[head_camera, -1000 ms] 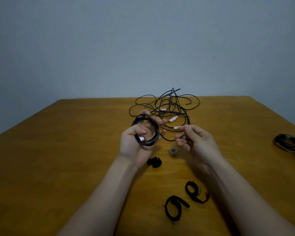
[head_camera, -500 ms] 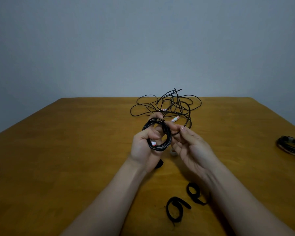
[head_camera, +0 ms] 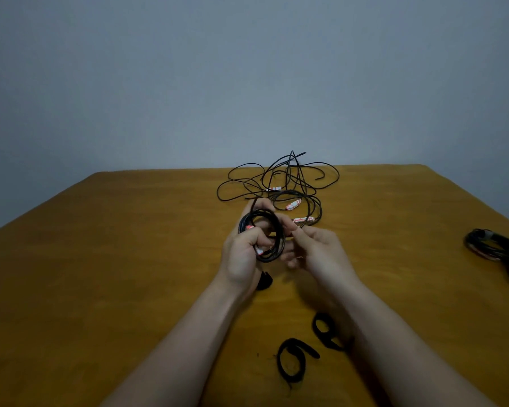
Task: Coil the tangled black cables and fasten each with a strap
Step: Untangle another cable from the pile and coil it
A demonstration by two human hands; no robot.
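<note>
Gripping the small coil [head_camera: 269, 259] with thumb curled over its bundled turns, the left hand [head_camera: 241, 259] holds it above the table [head_camera: 130, 259]; the right hand [head_camera: 318, 254] seems to pinch its loose tail. Thin, light, springy black cable with red-and-white tags: hold where turns cross, or loops will likely spring apart. Beyond lies the tangle [head_camera: 290, 191]; straps [head_camera: 306, 348] wait near.
</note>
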